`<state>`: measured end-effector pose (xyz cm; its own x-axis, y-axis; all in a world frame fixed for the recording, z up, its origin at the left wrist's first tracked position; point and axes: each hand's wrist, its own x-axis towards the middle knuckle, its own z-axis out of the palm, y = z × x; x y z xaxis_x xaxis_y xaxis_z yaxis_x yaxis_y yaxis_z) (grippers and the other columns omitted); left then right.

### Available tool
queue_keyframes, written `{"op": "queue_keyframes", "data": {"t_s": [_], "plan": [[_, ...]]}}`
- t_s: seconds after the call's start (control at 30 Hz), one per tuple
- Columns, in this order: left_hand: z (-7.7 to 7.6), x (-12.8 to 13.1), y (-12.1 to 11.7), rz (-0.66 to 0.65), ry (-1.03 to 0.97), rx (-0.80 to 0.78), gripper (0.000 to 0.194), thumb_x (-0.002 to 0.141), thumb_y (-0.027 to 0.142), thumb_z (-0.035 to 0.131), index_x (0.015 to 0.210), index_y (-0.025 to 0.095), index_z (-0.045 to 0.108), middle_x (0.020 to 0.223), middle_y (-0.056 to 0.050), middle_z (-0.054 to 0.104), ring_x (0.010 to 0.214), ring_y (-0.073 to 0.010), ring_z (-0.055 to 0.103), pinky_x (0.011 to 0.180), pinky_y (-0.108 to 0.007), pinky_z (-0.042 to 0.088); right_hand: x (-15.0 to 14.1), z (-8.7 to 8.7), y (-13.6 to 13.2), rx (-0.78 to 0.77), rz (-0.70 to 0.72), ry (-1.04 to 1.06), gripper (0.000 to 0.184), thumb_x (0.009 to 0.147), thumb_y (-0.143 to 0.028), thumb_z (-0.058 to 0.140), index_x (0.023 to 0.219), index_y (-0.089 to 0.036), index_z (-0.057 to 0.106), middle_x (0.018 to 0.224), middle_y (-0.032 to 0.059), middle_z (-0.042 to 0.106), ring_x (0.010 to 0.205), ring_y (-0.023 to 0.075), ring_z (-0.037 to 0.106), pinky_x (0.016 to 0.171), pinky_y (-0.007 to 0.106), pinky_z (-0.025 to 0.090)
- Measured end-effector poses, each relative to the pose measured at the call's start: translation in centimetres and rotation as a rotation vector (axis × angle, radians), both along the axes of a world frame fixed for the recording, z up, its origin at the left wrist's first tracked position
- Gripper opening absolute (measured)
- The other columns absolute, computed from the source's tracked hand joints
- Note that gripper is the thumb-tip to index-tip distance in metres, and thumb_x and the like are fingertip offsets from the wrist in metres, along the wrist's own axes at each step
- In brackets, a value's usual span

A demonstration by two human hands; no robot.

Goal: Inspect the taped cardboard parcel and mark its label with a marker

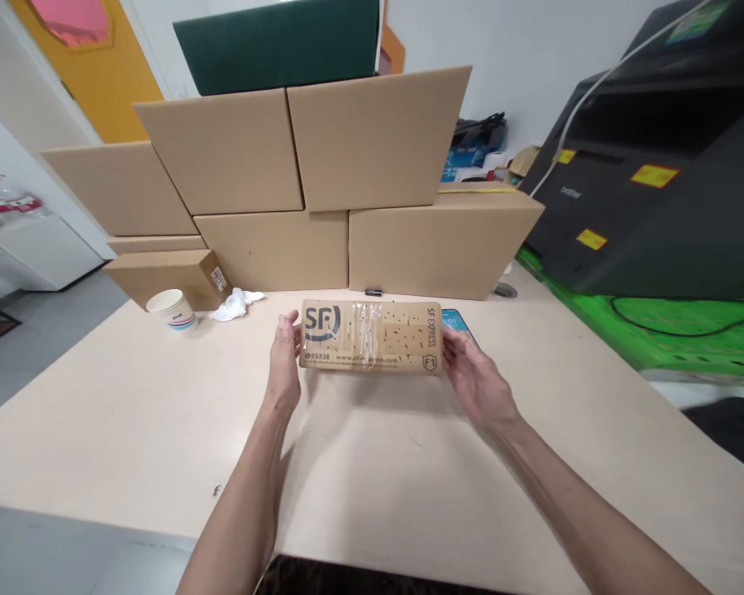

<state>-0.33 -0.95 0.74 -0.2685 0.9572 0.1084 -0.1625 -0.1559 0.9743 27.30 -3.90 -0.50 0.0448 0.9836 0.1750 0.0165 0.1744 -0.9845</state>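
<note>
Between my two hands is a brown cardboard box point(403, 339) printed with "SF" and "SF EXPRESS", clear tape running across its middle. My left hand point(284, 359) grips its left end, thumb near the top edge, the other fingers mostly behind it. At the opposite end my right hand point(477, 372) presses its fingers against the side. The box faces me, and a shadow lies on the table below its lower edge. Whether it rests on the table I cannot tell. A phone with a lit screen point(460, 321) shows partly behind its right end.
Large cardboard boxes point(372, 149) are stacked behind, with a dark green box point(279, 45) on top. On the pale table point(130, 421) stand a paper cup point(172, 310) and crumpled tissue point(236, 304). A small black object point(373, 292) lies behind. A black printer point(657, 182) stands right.
</note>
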Motion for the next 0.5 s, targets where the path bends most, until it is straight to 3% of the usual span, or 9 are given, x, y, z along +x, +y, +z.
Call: {"op": "queue_keyframes", "data": {"t_s": [0.2, 0.33, 0.5], "plan": [[0.7, -0.1, -0.2, -0.053, 0.022, -0.138, 0.079, 0.082, 0.090, 0.045, 0.108, 0.022, 0.076, 0.116, -0.011, 0.078, 0.119, -0.0337, 0.067, 0.100, -0.047, 0.053, -0.2, 0.2, -0.7, -0.097, -0.053, 0.122, 0.052, 0.092, -0.068, 0.045, 0.115, -0.028, 0.070, 0.126, 0.0093, 0.074, 0.120, 0.0299, 0.067, 0.091, 0.042, 0.058], [0.9, -0.4, -0.4, -0.224, -0.083, -0.296, 0.076, 0.083, 0.087, 0.050, 0.107, 0.020, 0.077, 0.110, -0.012, 0.080, 0.115, -0.0340, 0.071, 0.097, -0.047, 0.056, -0.3, 0.1, -1.0, -0.273, -0.060, 0.181, 0.055, 0.085, -0.074, 0.055, 0.108, -0.028, 0.074, 0.121, 0.0077, 0.077, 0.117, 0.0309, 0.069, 0.080, 0.038, 0.059], [1.2, -0.3, -0.7, -0.361, -0.103, -0.283, 0.067, 0.085, 0.078, 0.060, 0.117, 0.021, 0.075, 0.119, -0.013, 0.078, 0.118, -0.0336, 0.071, 0.100, -0.044, 0.056, -0.3, -0.3, -1.3, -0.349, -0.005, 0.211, 0.054, 0.087, -0.072, 0.057, 0.109, -0.027, 0.076, 0.132, 0.0077, 0.074, 0.125, 0.0312, 0.065, 0.085, 0.038, 0.058]]}}
